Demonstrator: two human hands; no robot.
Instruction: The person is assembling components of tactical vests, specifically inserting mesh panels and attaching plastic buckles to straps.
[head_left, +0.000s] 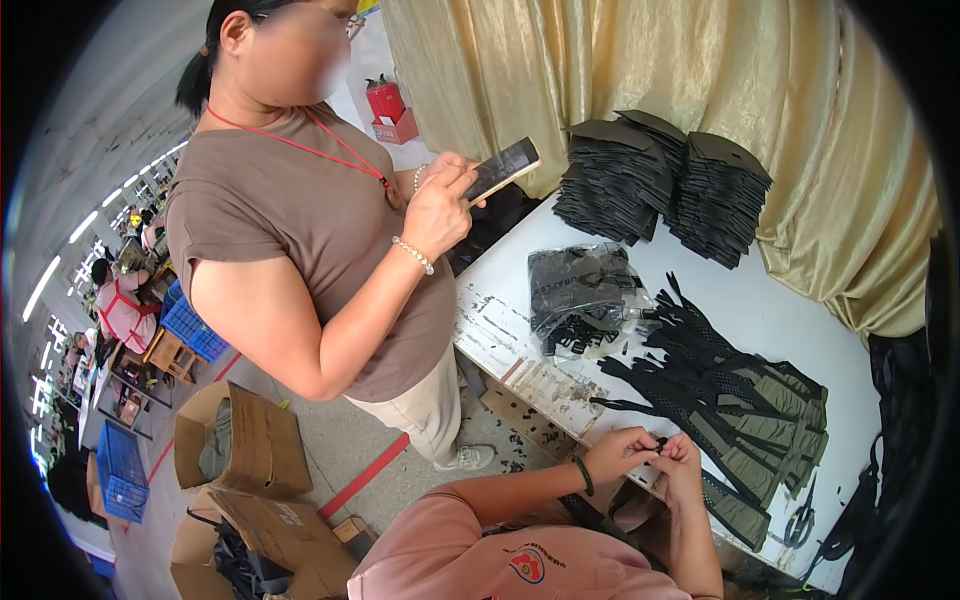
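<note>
My left hand (617, 456) and my right hand (681, 461) meet over the table's near edge, fingers pinched. Between their fingertips is a small black piece (659, 446), too small to make out its kind; both hands grip it. Just beyond them, green-and-black fabric straps (765, 400) lie fanned out in overlapping rows, with thin black webbing ends pointing left. A clear plastic bag (585, 290) of black parts lies farther off, with small black pieces spilling near its mouth.
Tall stacks of black flat panels (620, 180) stand at the table's (840, 500) back before a gold curtain (680, 60). A person (310, 230) stands at the left, using a phone (503, 168). Cardboard boxes (240, 440) and blue crates (122, 468) are on the floor; other people work behind.
</note>
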